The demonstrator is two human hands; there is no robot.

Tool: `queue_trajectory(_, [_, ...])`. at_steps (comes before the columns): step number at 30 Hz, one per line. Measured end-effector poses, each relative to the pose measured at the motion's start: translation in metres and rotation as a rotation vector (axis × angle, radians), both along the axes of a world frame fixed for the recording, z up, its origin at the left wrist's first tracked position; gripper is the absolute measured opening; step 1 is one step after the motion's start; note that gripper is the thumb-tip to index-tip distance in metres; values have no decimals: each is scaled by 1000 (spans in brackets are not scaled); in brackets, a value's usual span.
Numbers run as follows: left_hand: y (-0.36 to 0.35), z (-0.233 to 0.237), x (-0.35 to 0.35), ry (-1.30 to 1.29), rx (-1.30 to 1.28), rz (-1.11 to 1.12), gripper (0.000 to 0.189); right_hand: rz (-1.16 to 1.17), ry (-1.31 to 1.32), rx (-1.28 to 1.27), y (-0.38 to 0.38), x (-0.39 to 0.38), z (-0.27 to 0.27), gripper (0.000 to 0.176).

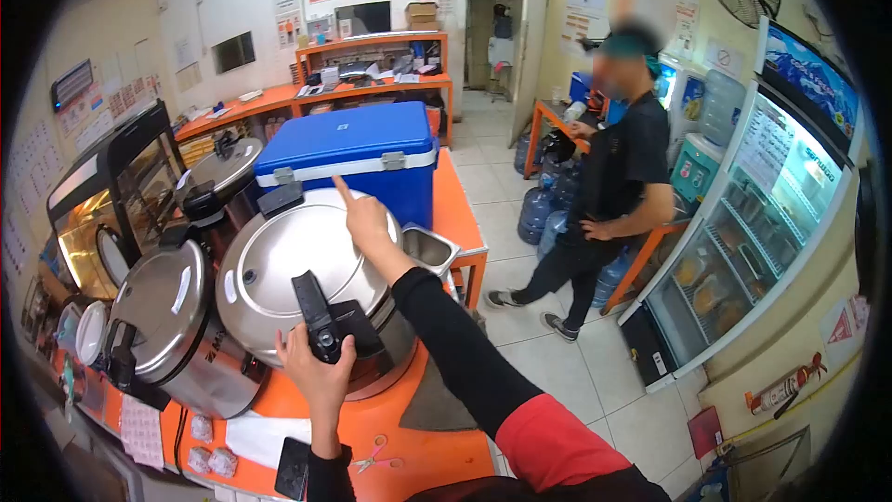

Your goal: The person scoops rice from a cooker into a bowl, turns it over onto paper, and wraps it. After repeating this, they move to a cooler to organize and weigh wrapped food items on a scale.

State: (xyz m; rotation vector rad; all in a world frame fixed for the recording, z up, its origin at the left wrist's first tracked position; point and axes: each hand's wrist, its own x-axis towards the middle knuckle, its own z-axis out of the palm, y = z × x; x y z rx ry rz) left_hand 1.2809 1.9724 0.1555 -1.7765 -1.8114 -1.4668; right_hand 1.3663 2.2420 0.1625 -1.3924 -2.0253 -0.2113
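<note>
A large steel rice cooker (297,265) stands on the orange counter (437,451) in front of me. My left hand (316,367) grips the black latch handle (321,316) at the cooker's front. My right hand (364,218) rests on the far side of the lid, index finger pointing up towards the blue cooler box (358,153) behind it.
A second steel cooker (167,325) stands to the left, a third (223,172) behind it. A steel tub (429,248), scissors (376,455) and a phone (293,469) lie on the counter. A person in black (613,186) stands on the tiled floor by a glass-door fridge (753,223).
</note>
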Motion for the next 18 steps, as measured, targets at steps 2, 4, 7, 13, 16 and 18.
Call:
queue_trajectory(2, [2, -5, 0, 2, 20, 15, 52, 3, -45, -3, -1, 0, -2, 72])
queue_trajectory(4, [3, -3, -2, 20, 26, 2, 52, 71, -86, -109, -1, 8, 11, 63])
queue_trajectory(7, [0, 1, 2, 10, 46, 34, 51, 199, -42, -314, 1, 40, 44, 55])
queue_trajectory(13, [-3, 7, 0, -13, -12, 4, 50, -90, 311, -63, 25, 30, 68, 48])
queue_trajectory(16, [-4, 13, 4, -27, -31, -21, 50, -89, 106, -103, 30, 21, 20, 58])
queue_trajectory(18, [-4, 9, 1, -30, -53, -31, 49, -31, 38, -144, 29, 20, 16, 58])
